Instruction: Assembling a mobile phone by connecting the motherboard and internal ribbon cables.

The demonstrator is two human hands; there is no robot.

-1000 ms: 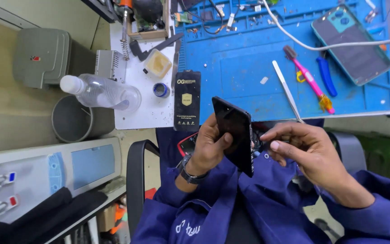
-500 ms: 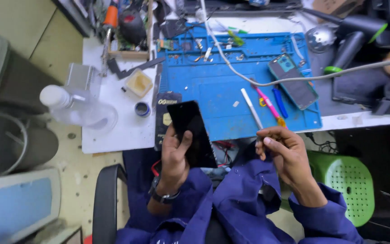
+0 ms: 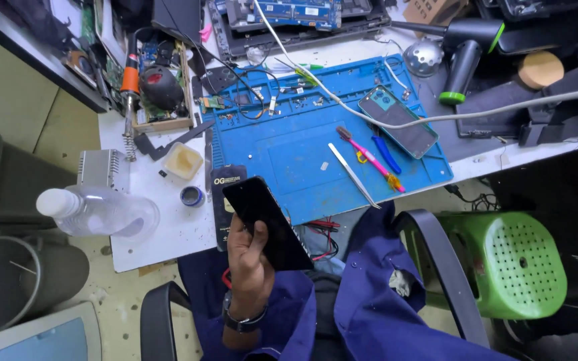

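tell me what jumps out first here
The left hand holds up a black phone at the near edge of the bench. Behind it lies a bright blue mat strewn with tools and another phone. A green stool stands at right.

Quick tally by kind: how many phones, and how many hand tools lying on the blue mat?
Phones: 2 (black phone in the left hand, teal-backed phone on the blue mat)
Hand tools on the mat: 3 (pink brush, blue-handled pliers, metal tweezers)
Total: 5
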